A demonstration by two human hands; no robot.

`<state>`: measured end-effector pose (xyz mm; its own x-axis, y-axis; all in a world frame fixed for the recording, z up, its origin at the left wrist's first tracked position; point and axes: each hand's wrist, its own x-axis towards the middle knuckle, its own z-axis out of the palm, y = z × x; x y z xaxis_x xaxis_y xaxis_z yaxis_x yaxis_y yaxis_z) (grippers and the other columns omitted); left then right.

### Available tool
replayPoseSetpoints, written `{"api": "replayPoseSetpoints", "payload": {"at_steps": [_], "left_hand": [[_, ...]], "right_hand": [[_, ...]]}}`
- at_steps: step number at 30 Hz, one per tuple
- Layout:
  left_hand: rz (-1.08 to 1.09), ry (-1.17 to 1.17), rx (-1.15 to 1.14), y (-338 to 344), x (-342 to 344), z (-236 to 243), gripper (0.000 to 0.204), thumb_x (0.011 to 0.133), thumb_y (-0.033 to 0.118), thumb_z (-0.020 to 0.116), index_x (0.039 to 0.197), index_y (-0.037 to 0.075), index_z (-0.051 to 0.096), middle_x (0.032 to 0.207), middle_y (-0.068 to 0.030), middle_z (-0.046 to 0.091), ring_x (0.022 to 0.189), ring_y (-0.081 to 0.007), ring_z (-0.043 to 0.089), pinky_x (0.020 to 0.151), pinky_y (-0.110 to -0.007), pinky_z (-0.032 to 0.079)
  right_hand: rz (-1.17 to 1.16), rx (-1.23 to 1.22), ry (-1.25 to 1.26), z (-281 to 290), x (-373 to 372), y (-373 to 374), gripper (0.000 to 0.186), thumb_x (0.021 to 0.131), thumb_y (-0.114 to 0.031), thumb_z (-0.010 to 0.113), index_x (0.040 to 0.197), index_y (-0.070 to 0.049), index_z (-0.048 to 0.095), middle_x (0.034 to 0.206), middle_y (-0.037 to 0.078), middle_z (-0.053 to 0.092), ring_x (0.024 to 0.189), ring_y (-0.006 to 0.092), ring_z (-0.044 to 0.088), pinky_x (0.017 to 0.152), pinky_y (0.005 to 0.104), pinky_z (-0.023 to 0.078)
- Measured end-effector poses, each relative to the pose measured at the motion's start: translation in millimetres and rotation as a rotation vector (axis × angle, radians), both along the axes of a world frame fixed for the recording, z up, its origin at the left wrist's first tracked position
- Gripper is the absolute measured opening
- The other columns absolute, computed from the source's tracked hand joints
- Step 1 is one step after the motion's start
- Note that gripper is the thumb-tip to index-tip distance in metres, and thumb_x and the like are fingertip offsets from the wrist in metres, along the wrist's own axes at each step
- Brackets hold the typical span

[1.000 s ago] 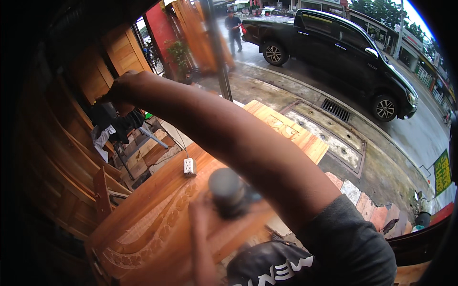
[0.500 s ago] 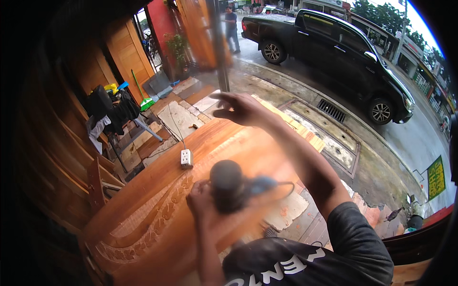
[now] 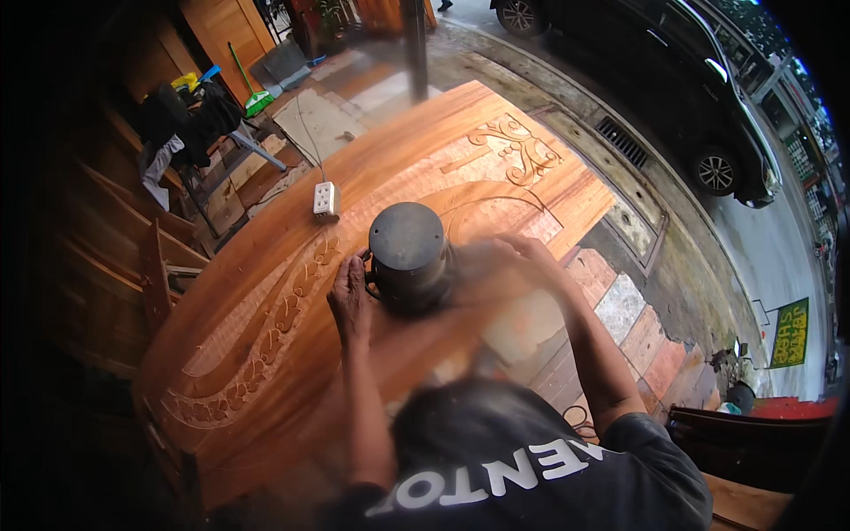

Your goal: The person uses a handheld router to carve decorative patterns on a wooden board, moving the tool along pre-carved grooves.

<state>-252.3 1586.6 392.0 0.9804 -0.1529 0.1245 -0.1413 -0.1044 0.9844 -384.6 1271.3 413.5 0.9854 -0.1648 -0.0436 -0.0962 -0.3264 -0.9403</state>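
A carved wooden door panel (image 3: 266, 239) lies flat in front of me, with leaf and scroll relief along it. On its near part stands a dark, round-topped power tool that looks like a wood router (image 3: 407, 237), seen from above. My left hand (image 3: 351, 296) is closed round the handle at the router's left side. My right hand (image 3: 524, 255) is just to the right of the router. Its fingers are smeared by motion, so I cannot make out their grip. The router's base and bit are hidden beneath its body.
A white power outlet box (image 3: 326, 201) with a cord rests on the panel's far edge. Behind it stand a cloth-draped chair (image 3: 190, 133) and a green broom (image 3: 258, 102). A metal post (image 3: 413, 53) rises beyond the panel. A black pickup truck (image 3: 655, 80) is on the street.
My right hand has come down from the air above the panel to beside the router. My left hand stays on the handle. The view has tilted downward.
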Motion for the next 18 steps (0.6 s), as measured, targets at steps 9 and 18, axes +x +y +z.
{"api": "replayPoseSetpoints", "payload": {"at_steps": [9, 18], "left_hand": [[-0.009, -0.071, 0.049, 3, -21, -13, 0.052, 0.113, 0.038, 0.048, 0.150, 0.002, 0.053, 0.144, -0.0153, 0.061, 0.122, -0.0197, 0.062, 0.103, -0.034, 0.049], [0.092, 0.277, -0.257, 18, -91, -60, 0.055, 0.112, 0.032, 0.052, 0.157, 0.002, 0.042, 0.152, -0.0157, 0.053, 0.136, -0.0241, 0.054, 0.113, -0.038, 0.044]], "right_hand": [[-0.119, -0.075, -0.222, -25, -4, -8, 0.048, 0.102, -0.036, 0.070, 0.139, -0.006, 0.065, 0.127, 0.016, 0.071, 0.113, 0.0236, 0.069, 0.094, 0.0362, 0.056], [-0.229, -0.443, -0.534, -32, -57, 61, 0.017, 0.089, -0.010, 0.082, 0.105, -0.006, 0.075, 0.095, 0.010, 0.075, 0.077, 0.0235, 0.073, 0.067, 0.0342, 0.058]]}}
